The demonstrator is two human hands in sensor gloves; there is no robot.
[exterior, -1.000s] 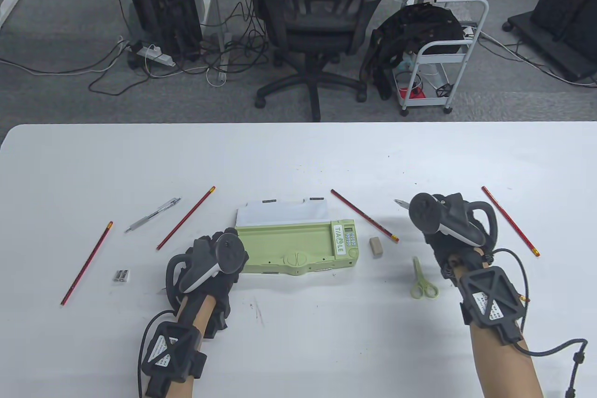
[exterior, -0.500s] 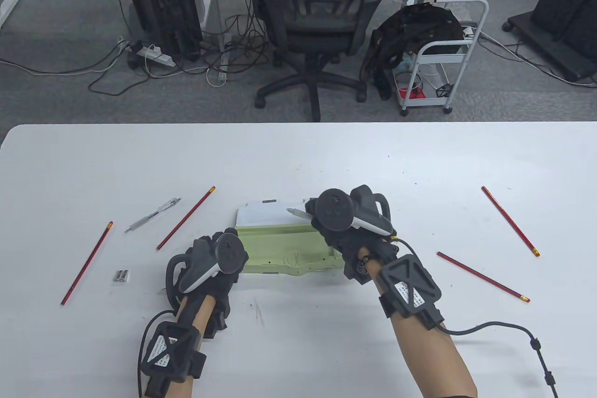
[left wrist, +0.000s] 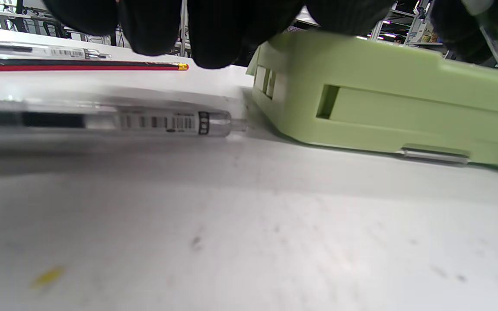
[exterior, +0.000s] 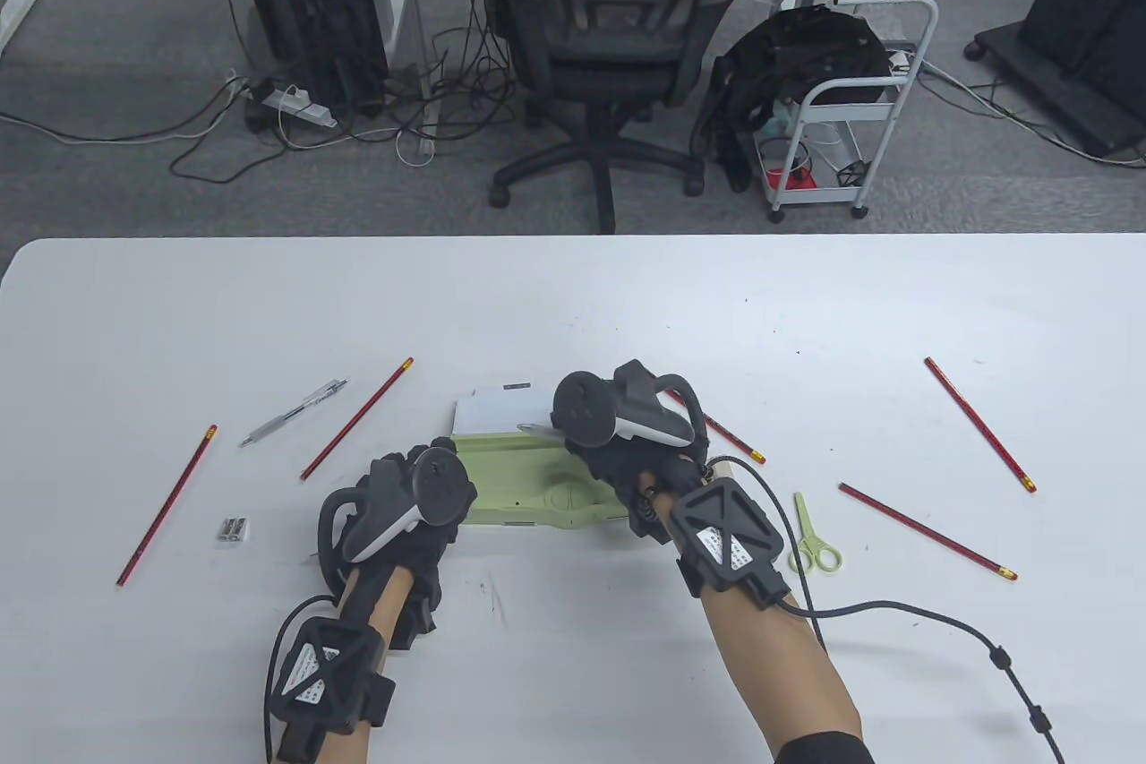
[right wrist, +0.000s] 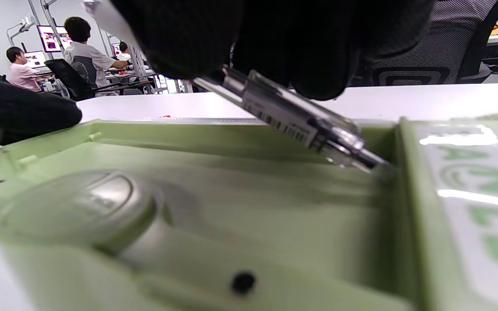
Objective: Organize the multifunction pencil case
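Pinching a clear plastic pen (right wrist: pixel 292 114) in our right hand (exterior: pixel 627 450), we tilt its metal tip into the smooth, moulded trough of the pale green pencil case (exterior: pixel 528 486) lying open mid-table. Our left hand (exterior: pixel 403 504) rests at the case's left end; whether its knitted black fingers (left wrist: pixel 214 30) grip, we cannot tell.

Counted five pencils (exterior: pixel 166 506) (exterior: pixel 356 417) (exterior: pixel 734 444) (exterior: pixel 927 529) (exterior: pixel 980 424) out there! Tallied three pens (exterior: pixel 293 413) (left wrist: pixel 102 123) (right wrist: pixel 292 116). Spotted just one case (exterior: pixel 510 500), one scissors (exterior: pixel 810 545), one sharpener (exterior: pixel 234 529). Logged two hands (exterior: pixel 407 500) (exterior: pixel 627 450).
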